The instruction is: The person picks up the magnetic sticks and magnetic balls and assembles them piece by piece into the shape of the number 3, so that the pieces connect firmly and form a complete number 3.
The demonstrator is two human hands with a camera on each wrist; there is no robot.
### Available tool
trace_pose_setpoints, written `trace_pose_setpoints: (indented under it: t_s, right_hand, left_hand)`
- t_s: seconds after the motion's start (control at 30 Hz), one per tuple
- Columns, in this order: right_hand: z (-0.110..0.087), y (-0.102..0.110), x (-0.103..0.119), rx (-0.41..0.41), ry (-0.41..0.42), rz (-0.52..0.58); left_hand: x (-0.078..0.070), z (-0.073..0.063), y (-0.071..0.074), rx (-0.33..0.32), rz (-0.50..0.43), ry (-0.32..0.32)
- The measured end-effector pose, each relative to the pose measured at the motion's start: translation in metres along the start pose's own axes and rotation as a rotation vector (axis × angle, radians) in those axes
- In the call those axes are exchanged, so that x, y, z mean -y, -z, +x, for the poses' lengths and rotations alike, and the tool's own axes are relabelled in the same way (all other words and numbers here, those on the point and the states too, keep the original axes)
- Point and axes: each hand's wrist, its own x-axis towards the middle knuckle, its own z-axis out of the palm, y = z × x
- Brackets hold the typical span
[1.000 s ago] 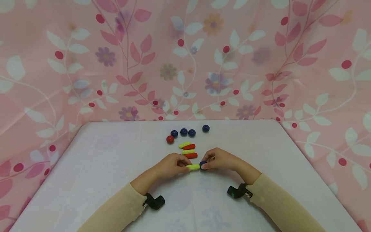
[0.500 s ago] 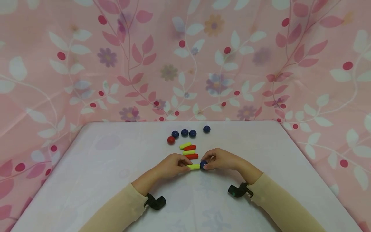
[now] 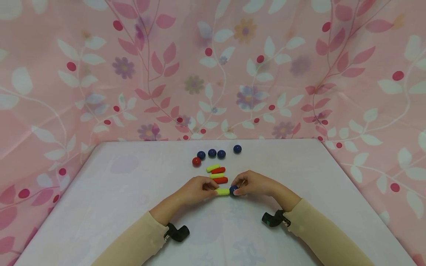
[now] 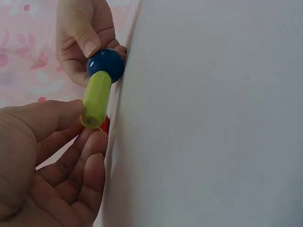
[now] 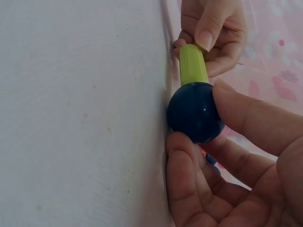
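My left hand pinches a short yellow-green ribbed rod near its outer end, thumb on one side and fingers on the other. A shiny dark blue ball is pinched between the thumb and fingers of my right hand. The rod's inner end meets the ball, so the two form one line from left to right. A round recess shows in the rod's free end in the left wrist view. Both things are held low over the white table.
Just beyond the hands lie two red rods and two yellow-green rods, side by side. Farther back are a red ball and several dark blue balls. A pink floral cloth hangs behind the table.
Both hands keep their grips, with the rod and ball end to end in nearly the same place. The head view has shifted slightly.
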Motion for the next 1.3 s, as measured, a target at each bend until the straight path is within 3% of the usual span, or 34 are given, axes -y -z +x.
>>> trace_pose_setpoints:
  t_s: [0.37,0.6,0.93,1.13,1.3]
  right_hand:
    - [0.001,0.0,-0.001,-0.004,-0.021,0.002]
    - [0.0,-0.001,0.0,-0.003,-0.031,-0.014]
    - [0.001,0.0,-0.002,-0.003,-0.038,0.012]
    - [0.002,0.0,-0.002,-0.001,-0.044,0.024]
    - [0.002,0.0,-0.003,-0.002,-0.054,0.042]
  left_hand:
    - [0.0,0.0,0.015,-0.126,0.017,-0.004]
    - [0.004,0.003,0.024,-0.284,-0.033,0.044]
    - [0.023,0.015,0.039,-0.5,-0.087,0.099]
    - [0.031,0.024,0.047,-0.542,-0.096,0.188]
    - [0.04,0.033,0.049,-0.535,-0.139,0.21]
